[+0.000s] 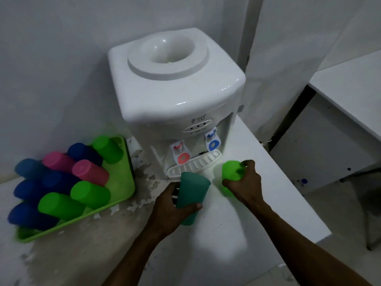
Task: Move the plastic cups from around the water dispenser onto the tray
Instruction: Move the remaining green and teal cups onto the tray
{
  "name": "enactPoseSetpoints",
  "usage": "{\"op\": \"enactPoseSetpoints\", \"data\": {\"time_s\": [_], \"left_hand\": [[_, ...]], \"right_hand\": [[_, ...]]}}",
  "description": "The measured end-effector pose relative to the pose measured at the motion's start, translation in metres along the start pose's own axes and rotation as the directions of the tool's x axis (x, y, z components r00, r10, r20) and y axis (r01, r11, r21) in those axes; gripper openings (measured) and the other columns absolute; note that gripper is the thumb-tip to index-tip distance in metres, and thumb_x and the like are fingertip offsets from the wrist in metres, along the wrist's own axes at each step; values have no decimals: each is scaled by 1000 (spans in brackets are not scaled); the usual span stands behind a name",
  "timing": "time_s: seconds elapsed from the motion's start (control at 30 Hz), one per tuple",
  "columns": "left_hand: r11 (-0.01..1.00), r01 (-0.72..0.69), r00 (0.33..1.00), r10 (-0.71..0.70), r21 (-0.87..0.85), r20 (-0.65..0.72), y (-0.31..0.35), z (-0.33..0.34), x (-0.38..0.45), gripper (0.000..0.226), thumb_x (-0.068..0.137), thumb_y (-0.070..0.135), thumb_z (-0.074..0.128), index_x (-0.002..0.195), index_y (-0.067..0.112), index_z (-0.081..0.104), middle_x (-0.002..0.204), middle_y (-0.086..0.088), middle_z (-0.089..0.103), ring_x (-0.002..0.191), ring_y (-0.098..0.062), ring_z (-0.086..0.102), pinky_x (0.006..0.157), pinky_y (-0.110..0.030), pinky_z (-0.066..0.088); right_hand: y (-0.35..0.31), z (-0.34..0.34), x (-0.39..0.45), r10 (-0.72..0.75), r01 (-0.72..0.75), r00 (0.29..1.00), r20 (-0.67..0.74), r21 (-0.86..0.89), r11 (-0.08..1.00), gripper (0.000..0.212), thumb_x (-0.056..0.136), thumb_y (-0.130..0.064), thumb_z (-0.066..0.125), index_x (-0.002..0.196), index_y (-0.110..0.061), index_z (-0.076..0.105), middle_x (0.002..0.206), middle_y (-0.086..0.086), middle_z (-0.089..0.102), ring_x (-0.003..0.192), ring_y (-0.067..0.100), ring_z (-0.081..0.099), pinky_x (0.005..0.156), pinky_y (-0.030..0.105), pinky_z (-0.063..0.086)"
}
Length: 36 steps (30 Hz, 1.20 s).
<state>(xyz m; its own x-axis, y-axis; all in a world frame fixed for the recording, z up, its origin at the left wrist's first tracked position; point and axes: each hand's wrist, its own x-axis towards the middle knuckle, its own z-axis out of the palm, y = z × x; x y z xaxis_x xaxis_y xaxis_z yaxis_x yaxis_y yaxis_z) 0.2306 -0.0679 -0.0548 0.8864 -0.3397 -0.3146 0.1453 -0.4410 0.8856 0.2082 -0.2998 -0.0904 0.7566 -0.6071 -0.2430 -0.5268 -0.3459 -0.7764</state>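
Observation:
A white water dispenser [177,91] stands on the counter against the wall. My left hand [171,209] grips a teal plastic cup [192,193], mouth up and tilted, just in front of the drip grille. My right hand [245,182] wraps around a bright green cup [231,172] to the right of the grille, near the blue tap. A green tray [123,182] lies to the left of the dispenser. Several upside-down cups fill it: blue, pink and green ones, such as a pink cup [90,172] and a green cup [90,193].
The counter's right edge [288,182] drops off close to my right hand. The counter surface in front of the tray is chipped and peeling [144,188]. A white table [350,89] stands further right, with floor below it.

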Motion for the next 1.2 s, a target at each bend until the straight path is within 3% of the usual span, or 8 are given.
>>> {"op": "enactPoseSetpoints", "data": {"time_s": [0.1,0.23,0.3,0.4,0.57,0.83,1.0,1.2], "left_hand": [[994,53,997,-59,-93,-58,-10,-13,-13,74,52,56,79,117,29,57,110,6,65,91,-12,66,70,-32,60],[957,94,971,-149,-274,-186,-27,-39,-34,53,66,55,77,112,34,60,111,7,69,91,-6,68,73,-29,57],[928,117,942,-216,-353,-255,-33,-52,-42,52,70,56,73,117,35,60,113,8,69,96,-9,68,79,-34,57],[887,125,902,-288,-445,-320,-42,-76,-49,48,83,41,66,128,29,55,116,5,66,98,-16,65,71,-35,55],[865,140,857,-349,-482,-378,-58,-116,-43,44,89,22,59,132,22,49,121,-9,61,100,-27,60,69,-37,50],[894,53,830,-286,-444,-478,-59,-171,-44,38,91,15,58,127,22,45,113,-4,54,85,-16,58,53,-31,49],[908,-2,802,-249,-419,-543,-63,-204,-47,42,90,14,60,129,20,45,119,-5,52,90,-13,59,46,-20,49],[917,-26,774,-233,-398,-588,-71,-234,-52,37,87,19,66,117,34,50,115,4,53,94,-9,57,58,-28,52]], "right_hand": [[1,19,-36,-31,26,997,67,62,998,76,54,-30,84,117,-22,42,102,5,57,92,27,56,79,35,49],[-11,48,-74,-127,100,977,173,157,983,67,62,-36,82,117,-30,45,104,-2,59,91,20,58,76,31,47],[-22,62,-84,-123,72,961,250,204,976,68,68,-37,81,123,-30,43,107,-1,58,92,19,57,71,29,46],[-45,86,-95,-108,29,920,378,207,978,76,76,-27,78,136,-26,32,110,1,53,88,18,55,62,21,42],[-86,123,-105,-137,45,828,544,179,983,92,55,-23,70,129,-30,17,111,11,51,90,22,57,65,31,50],[-169,179,-85,-268,298,873,409,-10,955,67,55,-36,79,104,-18,37,95,4,56,81,24,57,63,29,40],[-209,220,-63,-336,452,842,422,-210,867,65,62,-38,74,119,-17,52,115,10,52,102,32,57,77,33,45],[-225,271,-51,-348,522,822,451,-351,777,73,62,-38,78,123,-15,46,122,8,51,108,34,56,83,40,48]]}}
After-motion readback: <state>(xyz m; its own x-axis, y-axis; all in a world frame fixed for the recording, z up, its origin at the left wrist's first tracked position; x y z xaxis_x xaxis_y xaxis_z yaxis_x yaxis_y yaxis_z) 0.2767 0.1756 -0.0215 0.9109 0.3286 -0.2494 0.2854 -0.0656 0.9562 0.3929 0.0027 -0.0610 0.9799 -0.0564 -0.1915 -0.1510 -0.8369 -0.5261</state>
